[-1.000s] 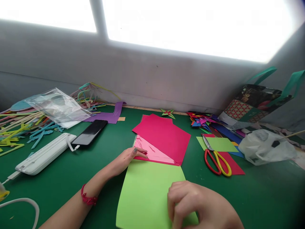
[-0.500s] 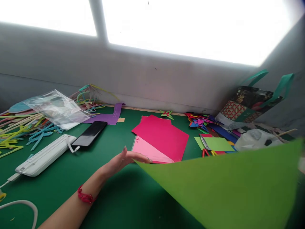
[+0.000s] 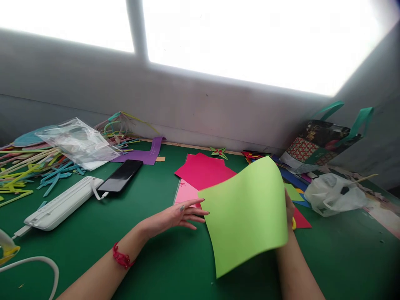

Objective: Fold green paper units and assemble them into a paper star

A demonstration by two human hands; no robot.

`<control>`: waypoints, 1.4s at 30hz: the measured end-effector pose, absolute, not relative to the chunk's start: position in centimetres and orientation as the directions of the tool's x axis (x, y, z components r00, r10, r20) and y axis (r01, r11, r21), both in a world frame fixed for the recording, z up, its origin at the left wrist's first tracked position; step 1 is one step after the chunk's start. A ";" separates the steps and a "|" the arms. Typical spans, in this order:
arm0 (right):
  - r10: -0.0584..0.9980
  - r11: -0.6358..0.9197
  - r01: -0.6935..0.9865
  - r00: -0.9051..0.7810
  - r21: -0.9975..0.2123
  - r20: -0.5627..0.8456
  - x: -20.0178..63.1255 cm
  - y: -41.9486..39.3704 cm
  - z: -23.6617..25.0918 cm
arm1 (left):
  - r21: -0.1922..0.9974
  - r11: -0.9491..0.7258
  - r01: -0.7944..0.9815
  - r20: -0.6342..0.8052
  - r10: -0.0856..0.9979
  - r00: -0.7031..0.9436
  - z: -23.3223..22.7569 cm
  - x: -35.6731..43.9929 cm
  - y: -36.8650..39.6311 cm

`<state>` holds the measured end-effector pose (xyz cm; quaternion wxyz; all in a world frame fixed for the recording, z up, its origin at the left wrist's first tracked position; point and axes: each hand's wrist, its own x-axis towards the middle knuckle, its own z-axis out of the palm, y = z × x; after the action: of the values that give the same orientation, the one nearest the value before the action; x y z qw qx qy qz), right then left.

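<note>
Paper-strewn green table [image 3: 93,233]

1 head-worn camera looks forward and down across a green table [image 3: 78,233] toward a grey wall [image 3: 187,108] and bright window [image 3: 250,41], close enough that both forearms enter from the bottom edge.

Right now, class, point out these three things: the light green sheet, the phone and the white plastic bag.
light green sheet [image 3: 246,214]: head view, middle of its raised face.
phone [image 3: 121,176]: head view, centre of its dark screen.
white plastic bag [image 3: 331,192]: head view, its crumpled middle.
</note>
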<state>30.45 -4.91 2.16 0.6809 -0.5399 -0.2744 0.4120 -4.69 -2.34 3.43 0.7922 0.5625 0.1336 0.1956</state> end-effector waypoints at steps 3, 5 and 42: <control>0.888 0.074 -0.539 0.418 -0.839 -0.190 30.5 -3.5 1.9 | 0.933 0.317 -0.172 -0.013 0.508 0.861 2.9 -4.6 -2.2; 0.845 0.104 -0.526 0.494 -0.844 -0.204 30.7 -2.6 1.4 | 0.930 0.313 -0.191 -0.023 0.571 0.821 2.8 -4.5 -2.1; 0.926 -0.221 -0.016 0.309 -0.975 -0.215 27.5 -1.1 -0.9 | 0.943 0.301 0.143 -0.328 0.916 0.233 2.8 -4.6 10.6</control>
<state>27.52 -1.11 -0.87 0.5084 -0.6292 -0.3617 0.4634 -4.61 10.61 2.76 0.6069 0.4983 0.5312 0.3182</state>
